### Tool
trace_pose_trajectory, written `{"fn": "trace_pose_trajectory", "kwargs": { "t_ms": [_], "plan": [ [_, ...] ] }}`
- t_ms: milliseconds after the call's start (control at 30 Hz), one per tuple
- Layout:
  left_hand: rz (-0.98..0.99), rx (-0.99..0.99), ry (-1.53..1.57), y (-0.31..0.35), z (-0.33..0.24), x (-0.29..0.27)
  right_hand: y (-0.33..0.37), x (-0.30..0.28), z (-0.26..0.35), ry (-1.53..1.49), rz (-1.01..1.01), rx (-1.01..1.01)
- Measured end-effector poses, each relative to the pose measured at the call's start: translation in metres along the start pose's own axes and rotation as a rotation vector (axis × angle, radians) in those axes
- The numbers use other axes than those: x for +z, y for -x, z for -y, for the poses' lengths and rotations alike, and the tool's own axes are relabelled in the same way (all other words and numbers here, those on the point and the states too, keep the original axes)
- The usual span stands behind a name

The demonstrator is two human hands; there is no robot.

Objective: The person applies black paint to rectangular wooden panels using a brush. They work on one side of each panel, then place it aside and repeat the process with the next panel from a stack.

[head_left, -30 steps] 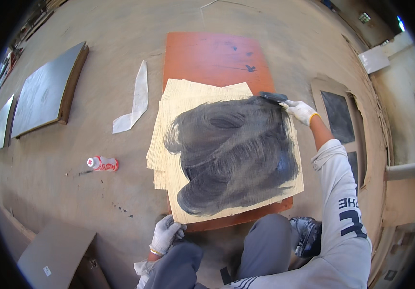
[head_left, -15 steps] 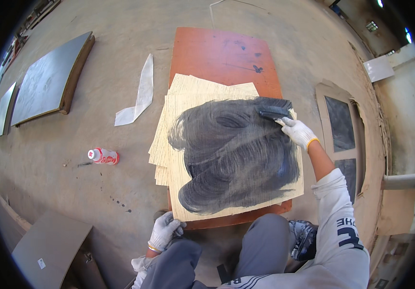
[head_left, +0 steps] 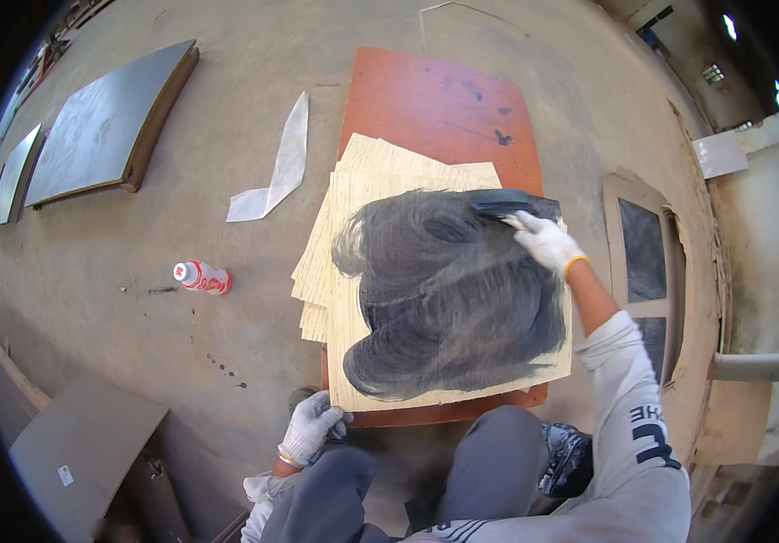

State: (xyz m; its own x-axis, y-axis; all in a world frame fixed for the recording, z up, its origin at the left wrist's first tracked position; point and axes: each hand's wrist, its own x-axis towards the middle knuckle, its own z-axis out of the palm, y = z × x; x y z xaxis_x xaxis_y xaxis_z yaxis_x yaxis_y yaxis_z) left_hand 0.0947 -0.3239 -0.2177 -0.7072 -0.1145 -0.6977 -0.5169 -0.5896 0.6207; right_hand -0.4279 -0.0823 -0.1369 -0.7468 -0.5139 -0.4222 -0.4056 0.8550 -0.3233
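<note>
A pale, wood-grained sheet (head_left: 342,385) lies on top of a fanned stack of similar sheets (head_left: 315,262). Swirling strokes of black coating (head_left: 448,299) cover most of its face, while bare strips show along the left and lower edges. My right hand (head_left: 548,242), in a white glove, is closed round a wide black brush (head_left: 503,204), which rests on the coated surface near the far right corner. At the sheet's near left corner, my gloved left hand (head_left: 311,428) has its fingers closed on the edge of the sheet.
An orange-red board (head_left: 444,100) lies under the stack. On the floor to the left are a white and red bottle (head_left: 203,278), a bent white strip (head_left: 287,163) and dark drips. Thick grey panels (head_left: 109,122) stand farther left; framed dark panels (head_left: 643,249) lie at right.
My right hand and the brush have moved left along the far edge of the sheet. My left hand stays at the near left corner. The whole view has shifted slightly.
</note>
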Motion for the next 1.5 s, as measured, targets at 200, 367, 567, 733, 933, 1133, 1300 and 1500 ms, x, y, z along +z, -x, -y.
{"fn": "trace_pose_trajectory", "kwargs": {
  "t_ms": [200, 367, 567, 733, 933, 1133, 1300, 1500],
  "plan": [
    [0.011, 0.032, 0.011, -0.004, 0.008, 0.000, -0.003, 0.054, 0.144, 0.004, -0.047, -0.134],
    [-0.009, 0.029, 0.019, 0.004, 0.001, 0.001, 0.007, 0.035, 0.113, -0.076, -0.112, 0.049],
    [0.017, 0.031, -0.020, -0.003, -0.003, 0.003, -0.021, 0.040, 0.152, -0.115, -0.038, -0.029],
    [-0.029, 0.029, 0.027, 0.003, 0.007, -0.005, -0.018, 0.058, 0.186, -0.195, 0.070, -0.124],
    [0.026, 0.079, 0.031, 0.002, 0.002, 0.000, -0.009, 0.016, 0.098, -0.459, 0.018, 0.155],
    [0.021, 0.039, 0.008, -0.003, 0.000, 0.003, -0.041, 0.062, 0.178, -0.072, -0.117, -0.225],
    [0.020, 0.056, 0.021, 0.001, 0.004, -0.005, -0.027, 0.054, 0.216, 0.019, 0.028, -0.076],
    [0.035, 0.064, 0.012, -0.002, 0.001, 0.000, -0.026, 0.074, 0.213, -0.034, -0.096, -0.061]
  ]
}}
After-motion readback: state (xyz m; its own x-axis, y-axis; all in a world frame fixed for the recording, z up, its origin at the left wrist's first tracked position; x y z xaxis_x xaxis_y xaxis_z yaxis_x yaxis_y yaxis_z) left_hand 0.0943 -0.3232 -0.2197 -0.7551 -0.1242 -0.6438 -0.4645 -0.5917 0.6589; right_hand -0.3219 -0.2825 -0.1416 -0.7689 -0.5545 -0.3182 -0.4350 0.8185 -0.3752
